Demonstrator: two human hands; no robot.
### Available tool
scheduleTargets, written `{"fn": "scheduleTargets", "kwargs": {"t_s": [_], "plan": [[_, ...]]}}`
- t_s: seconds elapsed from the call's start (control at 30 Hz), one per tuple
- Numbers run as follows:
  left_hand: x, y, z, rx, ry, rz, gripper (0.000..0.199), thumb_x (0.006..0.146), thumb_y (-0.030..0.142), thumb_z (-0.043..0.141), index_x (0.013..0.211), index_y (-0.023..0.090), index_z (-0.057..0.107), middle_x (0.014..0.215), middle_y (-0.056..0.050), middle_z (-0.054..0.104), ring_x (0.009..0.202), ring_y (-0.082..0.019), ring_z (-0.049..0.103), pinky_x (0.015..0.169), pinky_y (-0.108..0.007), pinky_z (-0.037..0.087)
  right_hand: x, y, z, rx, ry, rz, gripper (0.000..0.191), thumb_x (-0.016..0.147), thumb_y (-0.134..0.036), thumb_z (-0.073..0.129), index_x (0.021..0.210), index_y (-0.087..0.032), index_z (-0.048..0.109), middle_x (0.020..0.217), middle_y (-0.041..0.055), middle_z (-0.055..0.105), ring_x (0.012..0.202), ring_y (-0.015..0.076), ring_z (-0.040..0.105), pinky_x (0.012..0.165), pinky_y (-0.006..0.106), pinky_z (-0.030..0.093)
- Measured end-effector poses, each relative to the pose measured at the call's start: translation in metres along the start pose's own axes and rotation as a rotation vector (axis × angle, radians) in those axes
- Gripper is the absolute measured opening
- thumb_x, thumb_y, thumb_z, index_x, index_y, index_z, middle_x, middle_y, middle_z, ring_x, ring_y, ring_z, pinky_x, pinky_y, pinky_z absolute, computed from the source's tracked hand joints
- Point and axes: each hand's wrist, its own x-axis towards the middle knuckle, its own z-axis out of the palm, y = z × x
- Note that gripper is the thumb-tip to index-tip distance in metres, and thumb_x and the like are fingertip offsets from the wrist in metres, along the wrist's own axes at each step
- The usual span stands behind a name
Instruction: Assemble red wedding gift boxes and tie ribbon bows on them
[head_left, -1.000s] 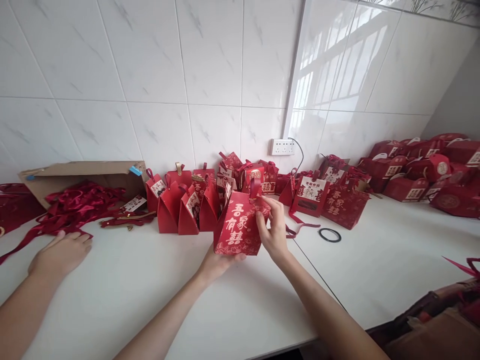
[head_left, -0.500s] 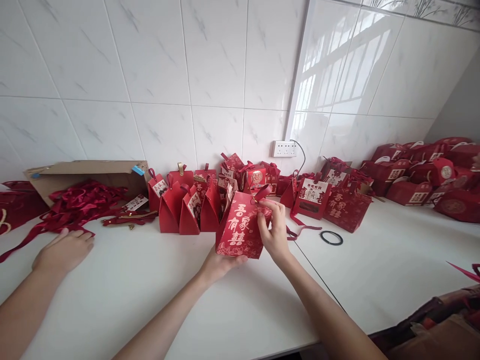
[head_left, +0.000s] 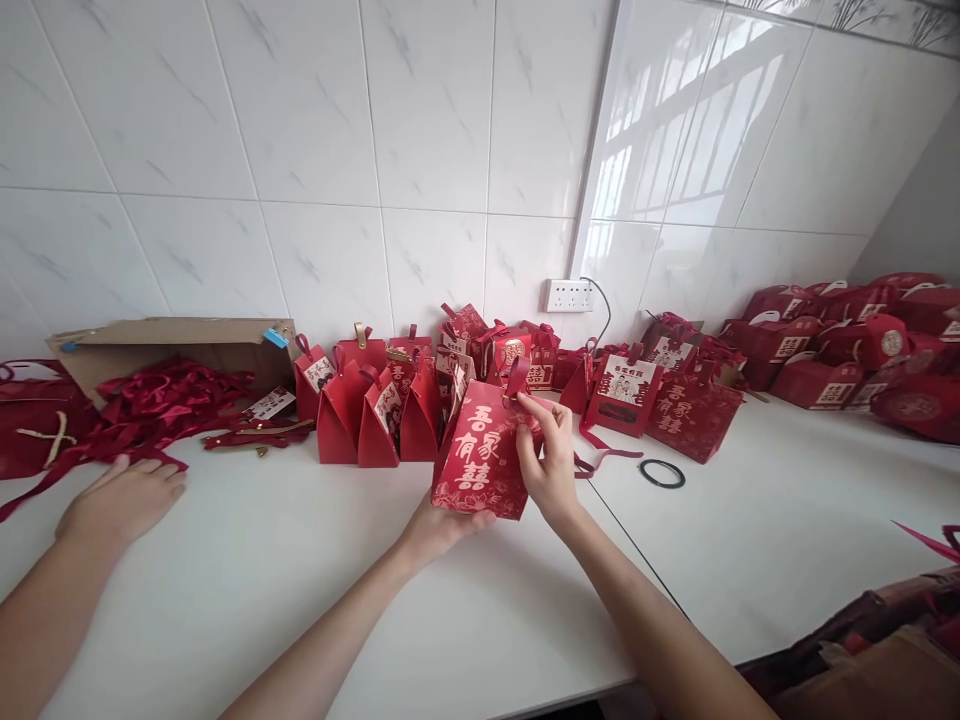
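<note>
Near edge: from where I stand, the surface (head_left: 450, 620) breaks off at the lower right, beside a brown-sided container (head_left: 877, 670); a box let slip that way could go over.
Left hand (head_left: 437, 527): supports the base of the red box (head_left: 474, 455), thumb along the bottom front edge; its other fingers are hidden, and a loosened hold would let the base drop.
Right hand (head_left: 551, 455): thumb and forefinger pinch the box's upper right edge, right by the ribbon loop (head_left: 517, 375); too hard a squeeze might crease the panel or pull the loop askew.
Red box: tilted slightly, raised between both hands, lettered face toward the wearer.
Other person's hand (head_left: 124, 495): lies at the left by the ribbon pile (head_left: 176, 390), fingers loosely extended; reaching left could bump it.
Right side: a black ring (head_left: 661, 473) lies flat, with white surface around it giving room to swing the box.
Standing row (head_left: 379, 430): small red boxes crowd just behind; pushing forward could topple them.
Wall (head_left: 427, 130): white tiles close off the back.
</note>
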Motion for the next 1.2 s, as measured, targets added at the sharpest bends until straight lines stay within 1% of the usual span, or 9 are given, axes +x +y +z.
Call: {"fn": "scheduleTargets", "kwargs": {"t_s": [0.13, 0.23, 0.33, 0.5, 0.6, 0.7, 0.97, 1.1, 1.2], "plan": [[0.000, 0.002, -0.001, -0.038, -0.007, -0.025, 0.055, 0.057, 0.023, 0.081, 0.109, 0.028, 0.065, 0.113, -0.002, 0.067, 0.115, -0.035, 0.054, 0.100, -0.050, 0.043, -0.002, -0.001, 0.000, 0.012, 0.007, -0.031, 0.035, 0.088, -0.020, 0.043, 0.123, -0.026, 0.048, 0.106, 0.0082, 0.049, 0.102, 0.0212, 0.051, 0.089, 0.044, 0.045], [-0.001, 0.003, -0.001, -0.042, -0.022, -0.051, 0.053, 0.060, 0.023, 0.080, 0.110, 0.029, 0.064, 0.112, -0.002, 0.067, 0.114, -0.033, 0.055, 0.099, -0.049, 0.044, -0.004, -0.006, 0.000, 0.161, -0.029, 0.022, 0.050, 0.087, -0.025, 0.048, 0.134, -0.025, 0.033, 0.124, 0.0113, 0.045, 0.116, 0.0233, 0.047, 0.097, 0.046, 0.041], [-0.001, 0.003, -0.001, -0.070, 0.010, -0.032, 0.051, 0.060, 0.027, 0.080, 0.108, 0.029, 0.064, 0.109, -0.001, 0.068, 0.111, -0.031, 0.058, 0.096, -0.044, 0.046, -0.006, -0.013, -0.001, 0.444, -0.108, 0.219, 0.062, 0.087, -0.033, 0.051, 0.140, -0.026, 0.020, 0.133, 0.0113, 0.044, 0.122, 0.0232, 0.046, 0.099, 0.043, 0.042], [0.006, -0.002, -0.008, -0.074, 0.175, 0.021, 0.047, 0.055, 0.052, 0.079, 0.088, 0.021, 0.065, 0.092, -0.006, 0.071, 0.094, -0.030, 0.064, 0.080, -0.041, 0.052, -0.001, -0.015, 0.001, 0.694, -0.214, 0.581, 0.039, 0.082, -0.046, 0.057, 0.113, -0.023, 0.050, 0.116, 0.0074, 0.061, 0.109, 0.0232, 0.057, 0.085, 0.035, 0.052], [0.011, -0.004, -0.014, -0.144, 0.210, -0.001, 0.059, 0.056, 0.070, 0.068, 0.077, 0.015, 0.063, 0.074, -0.011, 0.070, 0.081, -0.031, 0.067, 0.072, -0.039, 0.053, 0.002, -0.009, 0.004, 0.822, -0.301, 0.890, 0.043, 0.079, -0.055, 0.058, 0.102, -0.019, 0.056, 0.103, 0.0080, 0.066, 0.089, 0.0220, 0.065, 0.065, 0.031, 0.057], [0.012, -0.002, -0.018, -0.290, 0.201, -0.034, 0.056, 0.061, 0.067, 0.068, 0.077, 0.013, 0.064, 0.070, -0.011, 0.070, 0.083, -0.031, 0.068, 0.075, -0.040, 0.054, 0.002, -0.003, 0.007, 0.960, -0.382, 1.089, 0.047, 0.081, -0.059, 0.052, 0.106, -0.019, 0.056, 0.091, 0.0073, 0.069, 0.075, 0.0191, 0.067, 0.051, 0.026, 0.056], [0.010, 0.015, -0.017, -0.541, 0.327, -0.103, 0.042, 0.076, 0.054, 0.062, 0.097, 0.019, 0.065, 0.089, -0.005, 0.073, 0.081, -0.020, 0.068, 0.076, -0.031, 0.053, 0.001, -0.005, 0.004, 1.130, -0.447, 1.187, 0.045, 0.084, -0.058, 0.047, 0.104, -0.018, 0.054, 0.066, 0.0032, 0.066, 0.043, 0.0140, 0.061, 0.037, 0.022, 0.051], [0.013, 0.014, -0.019, -0.593, 0.377, -0.108, 0.035, 0.076, 0.051, 0.061, 0.084, 0.018, 0.067, 0.076, -0.004, 0.072, 0.068, -0.018, 0.067, 0.067, -0.029, 0.053, 0.005, 0.000, 0.008, 1.134, -0.432, 1.195, 0.032, 0.079, -0.047, 0.057, 0.094, -0.019, 0.055, 0.060, 0.0008, 0.064, 0.042, 0.0143, 0.060, 0.038, 0.022, 0.052], [0.015, 0.015, -0.028, -0.531, 0.480, -0.072, 0.039, 0.075, 0.052, 0.058, 0.062, 0.015, 0.061, 0.057, -0.005, 0.066, 0.053, -0.018, 0.062, 0.054, -0.029, 0.051, 0.004, -0.009, 0.010, 1.138, -0.337, 1.182, 0.031, 0.074, -0.045, 0.062, 0.090, -0.019, 0.056, 0.061, 0.0004, 0.065, 0.045, 0.0143, 0.061, 0.041, 0.022, 0.052]]}}
